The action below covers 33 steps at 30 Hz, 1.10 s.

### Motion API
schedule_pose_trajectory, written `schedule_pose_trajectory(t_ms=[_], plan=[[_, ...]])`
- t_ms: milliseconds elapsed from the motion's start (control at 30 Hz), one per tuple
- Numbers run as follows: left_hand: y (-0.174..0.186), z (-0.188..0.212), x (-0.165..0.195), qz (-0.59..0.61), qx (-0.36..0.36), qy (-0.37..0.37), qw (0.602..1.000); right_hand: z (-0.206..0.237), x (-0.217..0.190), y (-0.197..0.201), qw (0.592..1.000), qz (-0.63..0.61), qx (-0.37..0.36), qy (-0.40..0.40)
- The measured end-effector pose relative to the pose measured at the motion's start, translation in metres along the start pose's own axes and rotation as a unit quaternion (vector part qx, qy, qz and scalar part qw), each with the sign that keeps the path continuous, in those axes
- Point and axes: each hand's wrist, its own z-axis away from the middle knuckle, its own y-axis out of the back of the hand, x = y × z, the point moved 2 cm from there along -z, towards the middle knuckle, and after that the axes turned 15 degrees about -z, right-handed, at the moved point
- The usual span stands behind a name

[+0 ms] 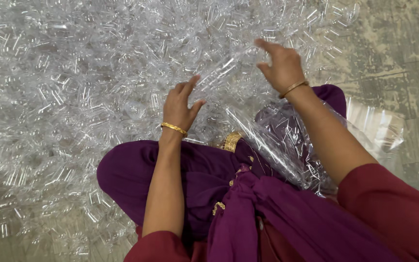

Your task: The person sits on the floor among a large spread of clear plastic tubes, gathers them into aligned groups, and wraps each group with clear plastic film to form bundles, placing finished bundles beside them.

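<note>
A wide heap of small clear plastic pieces point(73, 87) covers the floor in front of me. My left hand point(180, 104) hovers over its near edge with fingers spread, and nothing can be made out in it. Farther out, my right hand point(280, 65) reaches over the heap, fingers curled apart, touching or just above the clear pieces. A clear plastic bag point(287, 140) with several clear pieces inside lies across my lap, under my right forearm. Both wrists carry a gold bangle.
I sit on the floor with purple cloth point(209, 189) over my legs. Bare grey concrete floor point(394, 53) shows at the right. A folded clear plastic sheet point(379, 128) lies at my right side.
</note>
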Motion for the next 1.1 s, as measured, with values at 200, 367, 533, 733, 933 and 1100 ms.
schedule_pose_trajectory(t_ms=[200,367,533,733,933,1100], plan=[[-0.003,0.001,-0.001,0.040,-0.012,0.016,0.999,0.000,-0.008,-0.029,0.990,0.000,-0.094,-0.101],[-0.002,0.000,-0.004,0.005,0.022,0.019,1.000,0.001,0.042,-0.047,0.995,-0.032,-0.086,-0.032],[-0.002,-0.001,-0.006,-0.030,0.024,0.021,0.999,-0.006,0.066,-0.029,0.990,-0.067,0.044,-0.117],[-0.003,-0.004,-0.002,-0.008,0.013,0.016,1.000,-0.025,0.037,-0.007,0.946,-0.322,0.015,-0.028],[-0.003,-0.005,-0.010,0.066,0.001,0.083,0.994,-0.040,0.052,-0.048,0.919,-0.332,0.093,-0.193],[-0.016,-0.010,-0.023,0.263,0.067,0.100,0.957,-0.040,0.049,-0.098,0.982,-0.127,-0.012,-0.137]])
